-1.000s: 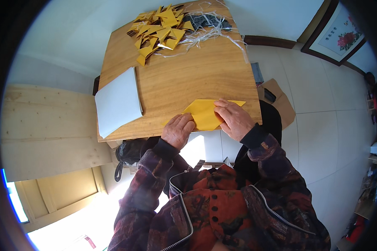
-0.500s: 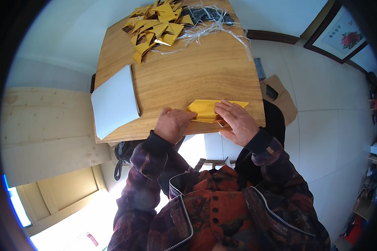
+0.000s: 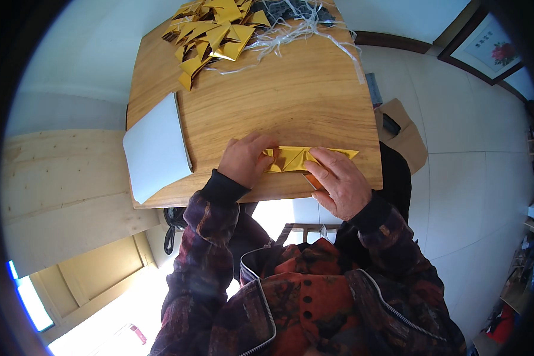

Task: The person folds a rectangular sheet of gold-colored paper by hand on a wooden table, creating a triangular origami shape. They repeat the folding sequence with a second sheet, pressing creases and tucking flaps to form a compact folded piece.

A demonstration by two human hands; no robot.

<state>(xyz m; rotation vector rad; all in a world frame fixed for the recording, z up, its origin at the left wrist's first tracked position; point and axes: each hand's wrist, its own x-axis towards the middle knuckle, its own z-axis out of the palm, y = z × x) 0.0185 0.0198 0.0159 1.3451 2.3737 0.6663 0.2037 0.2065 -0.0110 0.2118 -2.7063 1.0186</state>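
Observation:
A sheet of shiny gold paper (image 3: 292,159), folded into a narrow strip with a pointed right end, lies along the near edge of the wooden table. My left hand (image 3: 243,159) pinches the strip's left end, its fingers curled over it. My right hand (image 3: 341,183) rests its outstretched fingertips on the right part of the strip, the thumb spread away below. Beside that thumb shows a small orange-brown piece (image 3: 314,181), partly covered by the hand; whether it belongs to the strip I cannot tell.
A heap of folded gold paper pieces (image 3: 216,32) fills the table's far left. Right of it lies a tangle of clear plastic strips (image 3: 302,26) over something dark grey. A stack of white sheets (image 3: 158,151) sits at the left edge. Flattened cardboard (image 3: 406,133) lies on the floor.
The gold paper's near part has been turned up, so the strip looks narrower and creased. My left hand has moved slightly up along its end; the right fingers have shifted slightly down.

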